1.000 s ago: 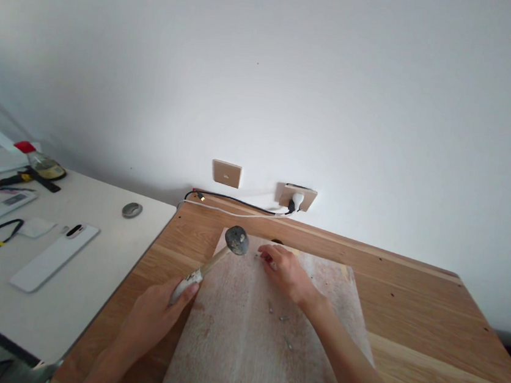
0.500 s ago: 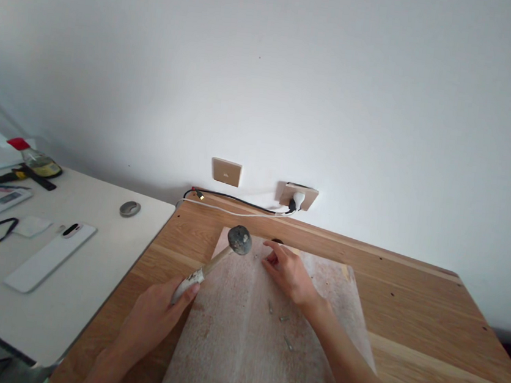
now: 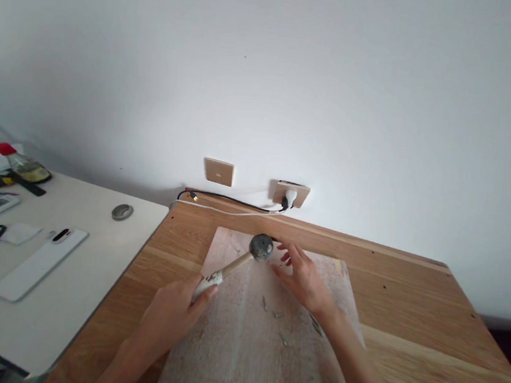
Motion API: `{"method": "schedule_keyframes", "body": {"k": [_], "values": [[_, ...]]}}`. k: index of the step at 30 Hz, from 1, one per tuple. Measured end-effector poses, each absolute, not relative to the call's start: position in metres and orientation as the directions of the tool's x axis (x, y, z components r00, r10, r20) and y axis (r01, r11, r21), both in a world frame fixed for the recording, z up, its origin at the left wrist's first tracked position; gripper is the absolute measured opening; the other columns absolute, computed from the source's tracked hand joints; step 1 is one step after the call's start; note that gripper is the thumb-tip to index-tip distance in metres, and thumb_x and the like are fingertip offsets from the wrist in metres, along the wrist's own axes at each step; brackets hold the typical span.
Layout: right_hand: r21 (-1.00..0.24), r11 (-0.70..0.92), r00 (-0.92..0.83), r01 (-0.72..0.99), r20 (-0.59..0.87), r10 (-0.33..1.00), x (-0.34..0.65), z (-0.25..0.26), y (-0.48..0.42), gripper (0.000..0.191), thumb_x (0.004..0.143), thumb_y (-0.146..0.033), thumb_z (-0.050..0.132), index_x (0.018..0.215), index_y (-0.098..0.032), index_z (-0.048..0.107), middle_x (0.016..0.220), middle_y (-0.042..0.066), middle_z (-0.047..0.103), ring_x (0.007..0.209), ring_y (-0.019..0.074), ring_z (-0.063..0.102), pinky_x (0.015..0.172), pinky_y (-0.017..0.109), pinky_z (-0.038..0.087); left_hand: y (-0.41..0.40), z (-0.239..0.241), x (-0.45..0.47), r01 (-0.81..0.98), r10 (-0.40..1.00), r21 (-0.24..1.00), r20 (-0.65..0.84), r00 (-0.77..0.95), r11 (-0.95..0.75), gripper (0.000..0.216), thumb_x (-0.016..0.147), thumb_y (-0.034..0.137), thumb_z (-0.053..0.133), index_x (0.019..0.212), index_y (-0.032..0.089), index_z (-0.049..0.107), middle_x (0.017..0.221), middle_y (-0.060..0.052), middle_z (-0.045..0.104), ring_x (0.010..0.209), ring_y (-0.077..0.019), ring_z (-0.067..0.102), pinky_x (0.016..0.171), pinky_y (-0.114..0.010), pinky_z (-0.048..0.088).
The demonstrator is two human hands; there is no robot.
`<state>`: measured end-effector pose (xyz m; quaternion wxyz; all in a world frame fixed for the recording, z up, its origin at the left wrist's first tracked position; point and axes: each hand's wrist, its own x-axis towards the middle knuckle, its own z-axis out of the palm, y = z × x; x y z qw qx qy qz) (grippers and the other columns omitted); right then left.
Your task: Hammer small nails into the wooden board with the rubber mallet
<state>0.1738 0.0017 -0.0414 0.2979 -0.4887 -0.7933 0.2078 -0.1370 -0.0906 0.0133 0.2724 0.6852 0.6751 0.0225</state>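
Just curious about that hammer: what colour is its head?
Dark grey, on the wooden-handled hammer in the left hand; head view.

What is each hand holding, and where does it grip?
The left hand grips the hammer at its handle's lower end. The right hand holds nothing visible.

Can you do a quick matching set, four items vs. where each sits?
Items:
1. hammer
2. phone
3. loose nails
4. plug

Places:
A. in the wall socket
B. on the white table
C. in the left hand's grip
D. lying on the board near the right wrist

Pairs: 1-C, 2-B, 3-D, 4-A
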Motion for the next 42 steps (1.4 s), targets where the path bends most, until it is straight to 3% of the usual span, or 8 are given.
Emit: {"method": "schedule_keyframes", "body": {"k": [6,11,20,23,26,29,32,42], "values": [[-0.606,0.445,-0.364,0.660,0.260,0.894,0.182,-0.033,-0.015,0.043,0.095,-0.014,0.057,0.137,-0.024,0.058,0.114,0.009,0.071,0.085,0.0195,0.071,0.080,0.038,0.063,-0.087,0.013,-0.130,0.946,0.928,0.323,-0.355,0.114,0.008,0.037,0.111,0.048,0.038,0.108,0.023,0.065,0.099,-0.010,0.080,0.100,-0.0307,0.077,0.077,-0.032,0.046],[-0.523,0.627,-0.613,0.577,0.230,0.756,0.173,-0.013,-0.040,0.032,0.098,-0.003,0.047,0.115,-0.021,0.069,0.107,0.009,0.072,0.096,0.0207,0.071,0.082,0.034,0.061,-0.087,0.014,-0.132,0.946,0.935,0.324,-0.340,0.097,0.019,0.039,0.110,0.050,0.039,0.108,0.022,0.067,0.098,-0.011,0.080,0.099,-0.0329,0.077,0.077,-0.034,0.046],[-0.065,0.883,-0.874,0.464,0.127,0.469,0.150,-0.002,-0.062,0.017,0.096,-0.006,0.065,0.085,-0.019,0.067,0.087,0.005,0.071,0.083,0.0224,0.067,0.076,0.036,0.056,-0.092,0.012,-0.146,0.884,0.944,0.438,-0.330,-0.012,0.164,0.041,0.109,0.048,0.039,0.104,0.023,0.072,0.097,-0.011,0.081,0.098,-0.0281,0.077,0.082,-0.031,0.048],[-0.151,0.868,-0.866,0.473,0.106,0.489,0.153,-0.003,-0.050,0.017,0.097,-0.005,0.062,0.090,-0.019,0.069,0.086,0.005,0.070,0.084,0.0221,0.067,0.077,0.035,0.055,-0.095,0.013,-0.149,0.875,0.941,0.450,-0.339,-0.017,0.178,0.042,0.109,0.049,0.039,0.099,0.023,0.072,0.093,-0.010,0.080,0.096,-0.0272,0.077,0.080,-0.029,0.048],[-0.442,0.728,-0.760,0.523,0.145,0.634,0.165,-0.007,-0.027,0.024,0.096,-0.005,0.056,0.104,-0.020,0.072,0.099,0.007,0.073,0.088,0.0202,0.070,0.078,0.032,0.056,-0.098,0.012,-0.152,0.865,0.941,0.467,-0.339,-0.018,0.184,0.040,0.109,0.047,0.039,0.099,0.023,0.070,0.095,-0.010,0.080,0.095,-0.0267,0.076,0.079,-0.029,0.047],[-0.691,0.477,-0.483,0.543,0.208,0.851,0.176,-0.018,-0.002,0.023,0.090,-0.009,0.057,0.099,-0.022,0.074,0.095,0.005,0.076,0.082,0.0191,0.073,0.076,0.031,0.059,-0.100,0.011,-0.153,0.868,0.938,0.460,-0.345,-0.021,0.189,0.039,0.109,0.046,0.039,0.096,0.023,0.068,0.095,-0.010,0.079,0.095,-0.0273,0.076,0.079,-0.030,0.046],[-0.736,0.397,-0.368,0.548,0.213,0.905,0.177,-0.032,0.012,0.021,0.089,-0.015,0.057,0.096,-0.024,0.074,0.096,0.005,0.080,0.085,0.0209,0.076,0.080,0.034,0.062,-0.100,0.011,-0.153,0.869,0.936,0.457,-0.353,-0.017,0.188,0.038,0.109,0.044,0.039,0.096,0.023,0.067,0.096,-0.010,0.079,0.096,-0.0273,0.076,0.079,-0.030,0.046],[-0.700,0.444,-0.392,0.560,0.248,0.886,0.168,-0.041,0.010,0.016,0.095,-0.022,0.058,0.094,-0.023,0.074,0.091,0.005,0.077,0.078,0.0188,0.073,0.074,0.031,0.060,-0.101,0.009,-0.156,0.865,0.937,0.462,-0.349,-0.025,0.195,0.041,0.109,0.048,0.039,0.096,0.023,0.068,0.095,-0.009,0.080,0.095,-0.0273,0.077,0.077,-0.029,0.045]]}}
